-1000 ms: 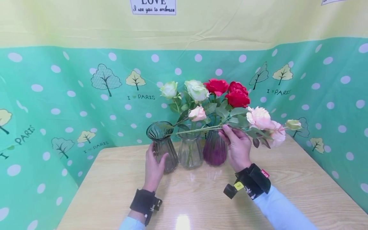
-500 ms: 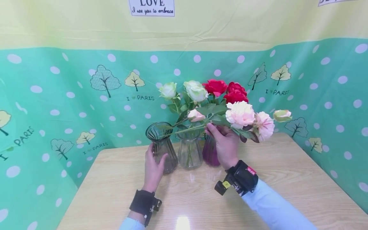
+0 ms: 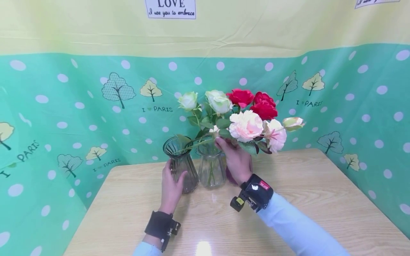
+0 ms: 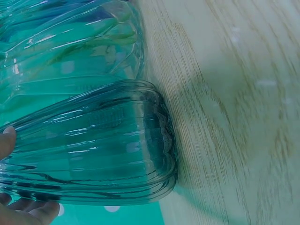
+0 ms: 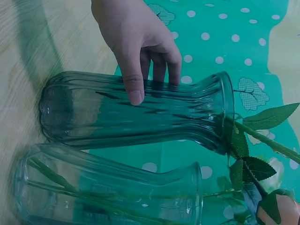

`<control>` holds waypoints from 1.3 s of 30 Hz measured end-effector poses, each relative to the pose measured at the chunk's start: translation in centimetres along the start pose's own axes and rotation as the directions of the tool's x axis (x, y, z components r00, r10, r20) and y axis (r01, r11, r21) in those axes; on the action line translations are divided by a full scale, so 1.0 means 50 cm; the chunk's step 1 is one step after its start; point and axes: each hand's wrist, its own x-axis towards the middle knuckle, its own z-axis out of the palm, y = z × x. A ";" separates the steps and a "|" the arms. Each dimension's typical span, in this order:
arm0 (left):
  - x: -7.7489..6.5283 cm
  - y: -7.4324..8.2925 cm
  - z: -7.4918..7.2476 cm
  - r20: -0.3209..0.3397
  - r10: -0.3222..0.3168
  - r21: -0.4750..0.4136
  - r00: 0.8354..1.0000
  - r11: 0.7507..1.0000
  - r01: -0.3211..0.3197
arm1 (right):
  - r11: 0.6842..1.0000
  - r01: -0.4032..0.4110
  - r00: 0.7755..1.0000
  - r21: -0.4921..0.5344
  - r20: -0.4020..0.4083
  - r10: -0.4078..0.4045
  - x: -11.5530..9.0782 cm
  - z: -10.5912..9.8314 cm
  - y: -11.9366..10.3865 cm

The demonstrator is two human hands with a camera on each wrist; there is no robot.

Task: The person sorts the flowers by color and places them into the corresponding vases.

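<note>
My left hand (image 3: pixel 171 186) grips a ribbed smoky-grey glass vase (image 3: pixel 189 176), thumb on the near side, fingers round the left. In the right wrist view this vase (image 5: pixel 140 112) stands upright on the table. My right hand (image 3: pixel 236 161) pinches the green stem (image 3: pixel 202 143) of an artificial pink flower spray (image 3: pixel 246 126), held sideways with blooms to the right. The stem's left end reaches the grey vase's mouth; in the right wrist view the stem (image 5: pixel 272 143) meets the rim, with leaves and a pink bud (image 5: pixel 283 211) close by.
A clear vase (image 3: pixel 211 172) with white-green roses (image 3: pixel 219 101) stands right beside the grey one. Behind my right hand is a purple vase (image 3: pixel 230 177), mostly hidden, under red roses (image 3: pixel 264 106). A polka-dot curtain (image 3: pixel 128 124) backs the wooden table (image 3: pixel 128 213).
My right hand has moved left with the pink flower spray, bringing its blooms in front of the red roses and its stem farther across the grey vase's mouth. The left hand stays put.
</note>
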 end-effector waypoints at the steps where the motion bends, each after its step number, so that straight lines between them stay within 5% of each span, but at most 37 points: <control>1: 0.000 0.000 0.000 0.001 0.002 0.002 1.000 1.000 -0.002 | 1.000 0.018 1.000 -0.001 0.001 -0.018 0.001 0.004 -0.006; 6: -0.001 0.002 -0.002 -0.003 0.019 0.001 1.000 1.000 -0.019 | 0.987 0.155 0.987 -0.048 0.040 -0.153 0.008 0.031 -0.041; 10: -0.001 0.003 -0.002 -0.001 0.021 -0.006 1.000 1.000 -0.021 | 0.969 0.194 0.980 -0.152 0.082 -0.183 0.013 0.047 -0.053; 17: -0.003 -0.002 0.000 -0.007 0.052 -0.018 0.999 0.998 -0.052 | 0.976 -0.030 0.992 -0.214 0.115 0.055 0.000 0.058 -0.054; 23: -0.001 -0.002 -0.001 -0.008 0.042 -0.019 0.999 0.999 -0.042 | 0.961 -0.176 0.969 -0.214 0.137 0.208 0.000 0.059 -0.040; 26: 0.000 -0.002 0.000 -0.008 0.039 -0.019 0.999 0.999 -0.039 | 0.977 -0.174 0.961 -0.123 0.195 0.196 0.007 0.058 -0.010; 30: 0.001 -0.004 0.001 -0.010 0.042 -0.009 0.999 0.999 -0.042 | 0.984 -0.053 0.973 -0.172 0.214 0.090 0.021 0.063 0.029; 37: 0.000 -0.010 0.003 -0.022 0.069 0.002 0.997 0.998 -0.069 | 0.874 0.150 0.969 -0.462 0.246 -0.037 0.030 0.081 0.052; 38: 0.001 -0.011 0.004 -0.024 0.074 0.002 0.997 0.997 -0.074 | 0.817 0.197 0.962 -0.542 0.269 -0.053 0.030 0.083 0.052; 39: 0.001 -0.011 0.004 -0.027 0.079 0.003 0.997 0.997 -0.079 | 0.806 0.203 0.960 -0.556 0.274 -0.053 0.029 0.086 0.052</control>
